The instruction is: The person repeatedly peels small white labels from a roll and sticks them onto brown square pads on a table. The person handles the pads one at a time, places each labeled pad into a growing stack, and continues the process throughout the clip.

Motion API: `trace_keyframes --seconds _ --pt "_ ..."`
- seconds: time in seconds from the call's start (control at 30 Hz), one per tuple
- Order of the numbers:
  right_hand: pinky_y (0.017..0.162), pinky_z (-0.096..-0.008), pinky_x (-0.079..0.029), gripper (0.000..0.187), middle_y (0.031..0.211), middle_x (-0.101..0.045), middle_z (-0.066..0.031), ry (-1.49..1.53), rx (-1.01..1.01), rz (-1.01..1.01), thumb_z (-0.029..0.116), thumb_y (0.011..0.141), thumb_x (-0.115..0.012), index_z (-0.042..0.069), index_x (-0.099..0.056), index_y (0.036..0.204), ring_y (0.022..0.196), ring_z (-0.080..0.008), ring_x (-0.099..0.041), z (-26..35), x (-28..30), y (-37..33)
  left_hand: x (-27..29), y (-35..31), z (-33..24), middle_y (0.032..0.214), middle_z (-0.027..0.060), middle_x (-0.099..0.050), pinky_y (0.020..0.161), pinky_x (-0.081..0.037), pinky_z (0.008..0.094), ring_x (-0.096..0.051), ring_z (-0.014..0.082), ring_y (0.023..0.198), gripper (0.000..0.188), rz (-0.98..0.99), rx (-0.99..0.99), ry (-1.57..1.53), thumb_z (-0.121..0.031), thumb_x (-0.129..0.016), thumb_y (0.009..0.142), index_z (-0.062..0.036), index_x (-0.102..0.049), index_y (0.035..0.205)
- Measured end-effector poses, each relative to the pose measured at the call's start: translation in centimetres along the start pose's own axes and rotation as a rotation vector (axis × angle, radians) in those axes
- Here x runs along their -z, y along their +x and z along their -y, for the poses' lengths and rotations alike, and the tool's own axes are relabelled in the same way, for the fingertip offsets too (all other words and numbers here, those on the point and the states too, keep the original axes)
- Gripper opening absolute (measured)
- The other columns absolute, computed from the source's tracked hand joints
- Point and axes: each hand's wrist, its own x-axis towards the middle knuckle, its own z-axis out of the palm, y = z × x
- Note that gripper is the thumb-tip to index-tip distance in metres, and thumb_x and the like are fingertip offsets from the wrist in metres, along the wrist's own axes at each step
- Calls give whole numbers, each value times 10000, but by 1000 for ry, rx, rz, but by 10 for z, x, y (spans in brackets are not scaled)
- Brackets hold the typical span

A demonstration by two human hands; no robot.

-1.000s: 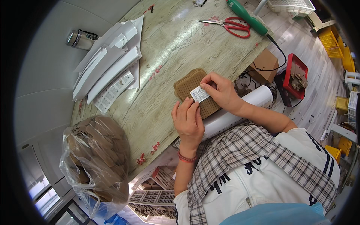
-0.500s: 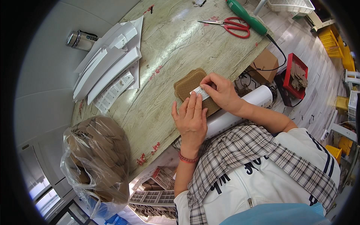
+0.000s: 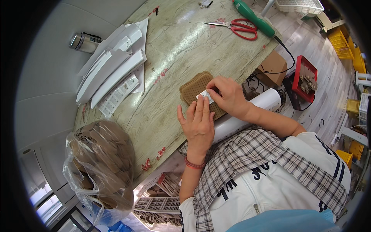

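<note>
A small stack of brown perforated pads (image 3: 190,89), rounded at the ends, lies near the front edge of the table. On the top pad sits a small white printed label (image 3: 205,96). My left hand (image 3: 198,125) rests on it with fingers stretched out, the fingertips touching the label's near-left part. The thumb and forefinger of my right hand (image 3: 228,96) pinch at the label's right end, which they partly hide. Under my right wrist, a roll of white sheet (image 3: 266,99) lies along the table edge.
Red-handled scissors (image 3: 243,29) and a green corded tool (image 3: 253,17) lie at the far right. White paper sheets (image 3: 118,58) and a metal flask (image 3: 85,41) are at left. A clear bag of brown pads (image 3: 102,162) stands front left; a red box (image 3: 307,77) is below the table's right side.
Both hands stay at the label on the top pad, with only a slight shift of the fingers. Nothing else has visibly moved.
</note>
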Motion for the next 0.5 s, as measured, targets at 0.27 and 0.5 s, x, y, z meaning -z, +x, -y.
trace_keyframes --seconds 0.27,0.5 --pt "710 -357 -521 450 1019 -595 -121 -142 30 -40 137 844 -715 50 -582 1266 832 -258 -629 -9 0 1 0 1 -3 1374 59 -590 1164 -242 552 -534 244 1203 490 1 7 16 -150 -717 853 -64 -621 1325" --pt "682 -326 -539 321 1002 -614 -93 107 -163 10 171 859 -728 81 -655 1158 801 -219 -665 -12 -6 11 -5 0 0 1422 115 -520 1155 -261 549 -511 288 1233 518 -32 48 -16 -128 -702 871 -58 -557 1363"
